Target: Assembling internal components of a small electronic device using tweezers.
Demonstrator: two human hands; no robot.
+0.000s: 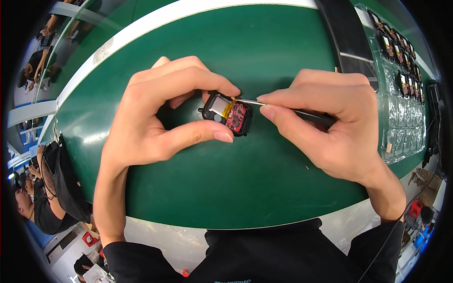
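My left hand (163, 106) is closed around a small black device housing (246, 128), with the thumb on its near edge and the fingers on its far edge. The housing is open on top. Inside lie a silver battery cell (219, 104) with yellow tape and a red circuit board (237, 116) with tiny parts. Pinched in my right hand (325, 113) is a pair of slim tweezers (250, 101), silver at the front and dark further back. Their tip meets the housing's far right side by the yellow tape; the exact contact is too small to tell.
A green tabletop (207, 188) lies beneath my hands. At the right, clear plastic trays (403, 127) hold several similar open devices (401, 54). A black flat object (344, 33) lies beside them. Other people (49, 203) sit at the left, away from my hands.
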